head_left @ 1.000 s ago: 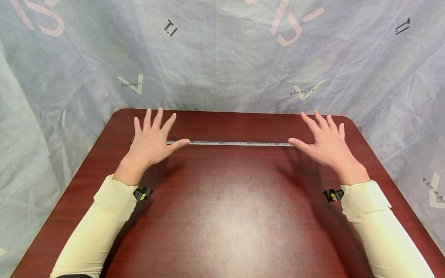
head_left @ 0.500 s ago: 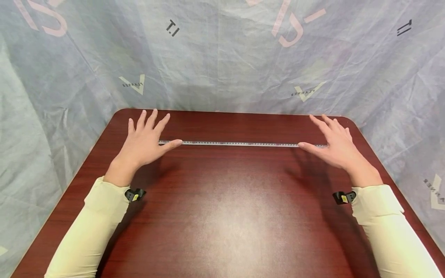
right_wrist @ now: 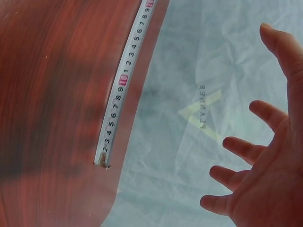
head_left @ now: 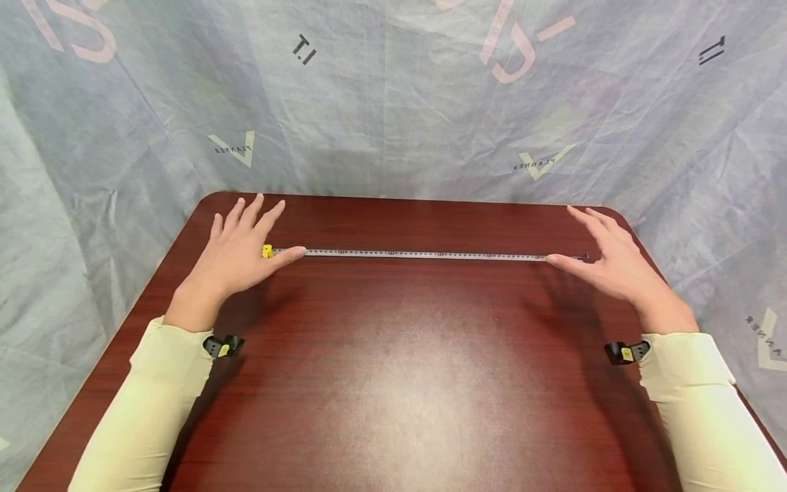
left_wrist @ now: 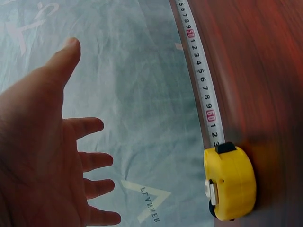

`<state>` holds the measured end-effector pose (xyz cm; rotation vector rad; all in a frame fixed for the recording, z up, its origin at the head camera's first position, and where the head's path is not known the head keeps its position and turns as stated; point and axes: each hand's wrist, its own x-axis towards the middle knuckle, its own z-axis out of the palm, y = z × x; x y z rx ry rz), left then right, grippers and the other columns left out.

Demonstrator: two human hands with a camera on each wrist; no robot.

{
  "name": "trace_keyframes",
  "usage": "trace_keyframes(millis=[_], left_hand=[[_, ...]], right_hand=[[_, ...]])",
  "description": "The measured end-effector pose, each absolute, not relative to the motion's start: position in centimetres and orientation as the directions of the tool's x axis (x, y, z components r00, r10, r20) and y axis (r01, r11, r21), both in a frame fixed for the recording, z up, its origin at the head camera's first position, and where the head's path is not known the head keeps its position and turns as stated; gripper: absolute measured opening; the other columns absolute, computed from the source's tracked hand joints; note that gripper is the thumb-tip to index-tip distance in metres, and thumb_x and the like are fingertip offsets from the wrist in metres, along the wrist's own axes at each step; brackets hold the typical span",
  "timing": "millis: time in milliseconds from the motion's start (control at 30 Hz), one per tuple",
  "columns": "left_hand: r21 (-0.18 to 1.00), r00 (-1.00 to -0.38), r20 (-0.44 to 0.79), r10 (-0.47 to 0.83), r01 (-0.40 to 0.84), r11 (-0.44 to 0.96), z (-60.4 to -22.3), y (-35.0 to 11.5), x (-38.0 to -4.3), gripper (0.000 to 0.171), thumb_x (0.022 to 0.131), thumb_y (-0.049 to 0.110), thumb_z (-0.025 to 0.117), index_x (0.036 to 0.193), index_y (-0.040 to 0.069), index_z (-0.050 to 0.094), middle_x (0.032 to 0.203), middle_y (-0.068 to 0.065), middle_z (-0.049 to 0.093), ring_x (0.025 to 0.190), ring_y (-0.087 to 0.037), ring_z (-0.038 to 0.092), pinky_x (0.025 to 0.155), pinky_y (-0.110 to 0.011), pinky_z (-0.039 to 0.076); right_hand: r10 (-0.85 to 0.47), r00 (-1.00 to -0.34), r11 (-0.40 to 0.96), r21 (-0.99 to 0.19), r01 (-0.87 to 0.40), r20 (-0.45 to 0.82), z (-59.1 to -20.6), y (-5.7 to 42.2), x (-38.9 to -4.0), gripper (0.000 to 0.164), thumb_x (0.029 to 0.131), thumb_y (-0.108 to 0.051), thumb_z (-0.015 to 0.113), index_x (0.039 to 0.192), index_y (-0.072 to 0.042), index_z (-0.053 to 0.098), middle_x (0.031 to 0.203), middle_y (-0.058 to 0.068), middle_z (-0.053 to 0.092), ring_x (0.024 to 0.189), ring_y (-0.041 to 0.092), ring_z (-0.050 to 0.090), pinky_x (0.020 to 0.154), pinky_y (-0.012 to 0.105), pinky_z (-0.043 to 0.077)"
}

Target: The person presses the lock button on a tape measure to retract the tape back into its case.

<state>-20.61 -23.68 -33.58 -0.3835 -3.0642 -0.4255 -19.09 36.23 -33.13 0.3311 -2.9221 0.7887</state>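
A tape measure lies stretched across the far part of the table, its white blade (head_left: pixel 418 255) running left to right. Its yellow case (left_wrist: pixel 232 183) sits at the left end, partly hidden behind the left hand in the head view. The metal end hook (right_wrist: pixel 102 163) is at the right end. My left hand (head_left: pixel 236 249) hovers near the case with fingers spread and holds nothing. Over by the hook end, my right hand (head_left: pixel 621 263) is held up too, fingers extended and apart from the blade.
The dark red-brown wooden table (head_left: pixel 393 355) has rounded far corners. Grey printed fabric (head_left: pixel 381 102) hangs behind it and along both sides. Each wrist carries a small black camera, such as the left one (head_left: pixel 223 346).
Both hands have moved outward, the left one to the left and the right one to the right. More of the yellow case and the hook end now shows. The tape measure stays put.
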Motion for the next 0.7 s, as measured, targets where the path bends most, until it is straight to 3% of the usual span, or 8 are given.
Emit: trace_keyframes(millis=[700], left_hand=[[0.314,-0.975,0.033,0.220,0.219,0.924,-34.5,-26.2,-21.0,0.102,0.091,0.079,0.052,0.167,0.022,0.014,0.171,-0.020,0.006,0.155,-0.044,-0.001,0.115,-0.071,0.000]], right_hand=[[-0.111,-0.987,0.824,-0.544,-0.158,0.119,-34.1,39.5,-19.0,0.092,0.092,-0.039,0.077,0.165,-0.020,0.026,0.163,0.027,0.022,0.147,0.050,0.022,0.108,0.074,0.021]])
